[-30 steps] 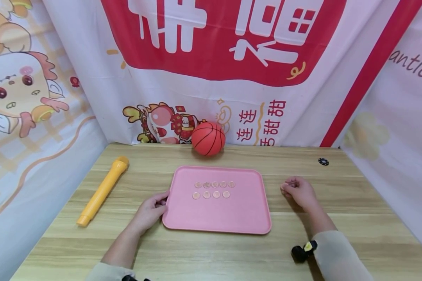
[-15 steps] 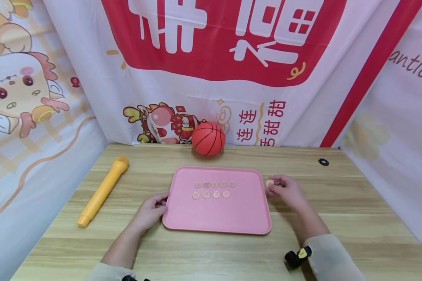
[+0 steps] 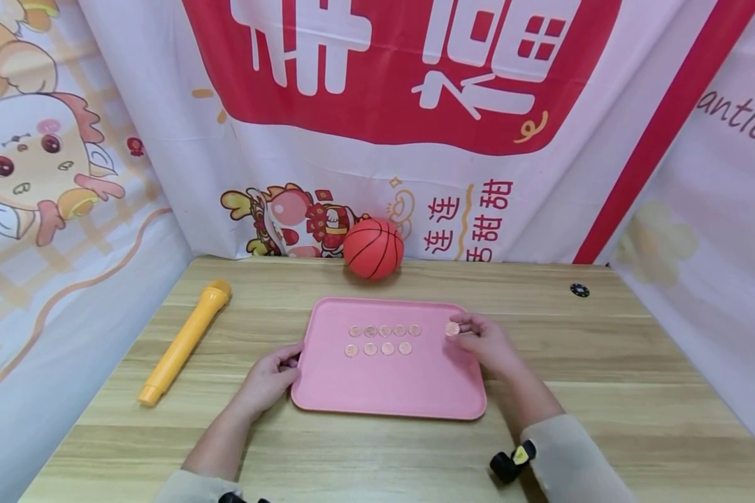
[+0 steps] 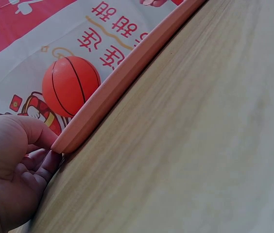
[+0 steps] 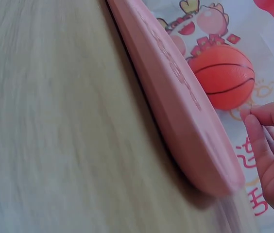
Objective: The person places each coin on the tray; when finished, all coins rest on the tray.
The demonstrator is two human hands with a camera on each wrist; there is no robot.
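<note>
Wood-grain table point(image 3: 635, 391), our left hand point(image 3: 267, 381) gripping smooth pink tray point(image 3: 390, 391) edge, our right hand point(image 3: 487, 346) pinching round flat coin point(image 3: 452, 329) above it.

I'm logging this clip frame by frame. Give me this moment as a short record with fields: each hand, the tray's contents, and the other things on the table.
left hand: grips the pink tray's left edge
right hand: pinches a coin over the tray's right side
tray contents: nine coins, five in the back row, four in the front row
other things: basketball, yellow toy microphone, black disc
</note>
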